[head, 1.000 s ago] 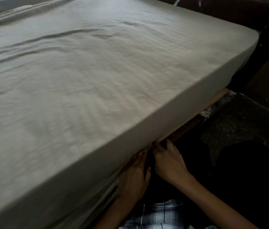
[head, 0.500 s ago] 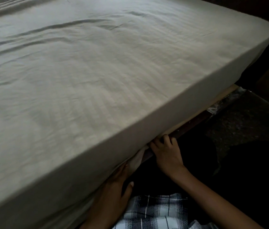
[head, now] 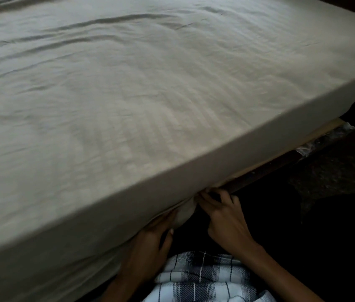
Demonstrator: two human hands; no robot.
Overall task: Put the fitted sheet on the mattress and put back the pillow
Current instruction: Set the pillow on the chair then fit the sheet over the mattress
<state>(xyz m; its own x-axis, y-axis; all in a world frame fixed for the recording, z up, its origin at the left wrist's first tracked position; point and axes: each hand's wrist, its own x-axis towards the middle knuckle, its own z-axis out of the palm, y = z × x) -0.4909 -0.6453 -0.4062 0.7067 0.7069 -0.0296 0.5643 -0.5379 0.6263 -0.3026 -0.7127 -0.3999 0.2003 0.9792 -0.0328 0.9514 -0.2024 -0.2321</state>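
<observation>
At the near lower edge of the mattress, the right hand has its fingers curled and pinched on a small bunch of the fitted sheet where it meets the dark bed frame. Just to its left, the left hand lies flat against the hanging cloth, fingers stretched and tips hidden beneath the fold; whether they grip anything cannot be told. The sheet covers the mattress top, creased toward the far left, and wraps the near side. A plaid garment shows between the forearms.
</observation>
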